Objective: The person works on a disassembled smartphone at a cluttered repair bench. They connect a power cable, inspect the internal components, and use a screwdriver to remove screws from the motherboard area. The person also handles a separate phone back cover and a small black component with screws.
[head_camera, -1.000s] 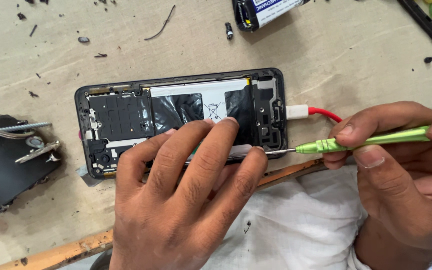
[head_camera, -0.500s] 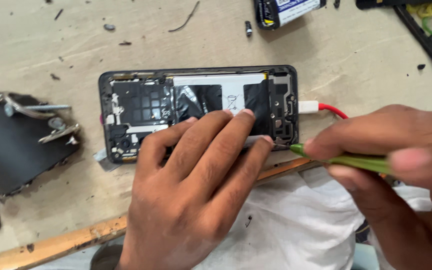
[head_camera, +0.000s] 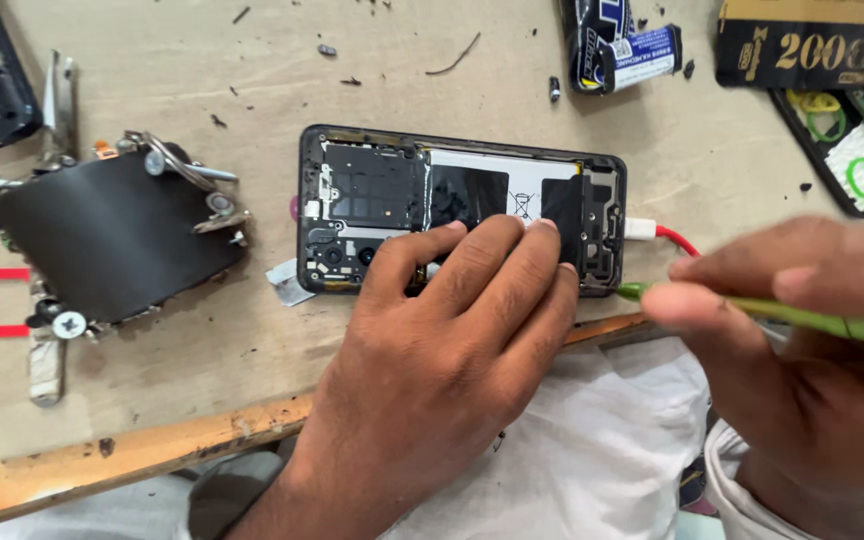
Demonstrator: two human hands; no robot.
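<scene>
Broadly, a worn tan workbench (head_camera: 152, 380) filled the view, its wooden front edge running across below the hands. On it lay an opened phone (head_camera: 462, 205) with its back cover off, dark shields and a white-labelled battery exposed, a red-and-white cable (head_camera: 657, 235) plugged into its right end. The left hand (head_camera: 442, 370) rested flat on the phone's lower half, fingers (head_camera: 492, 265) spread and extended, pressing down and gripping nothing; it hid that part of the phone. The right hand (head_camera: 812, 350) was pinched closed around a green screwdriver (head_camera: 812, 320), whose end sat just beside the phone's lower right corner. That hand was blurred and cut off at the frame's edge. A black pad (head_camera: 102, 235) with metal clamps lay left, well apart.
</scene>
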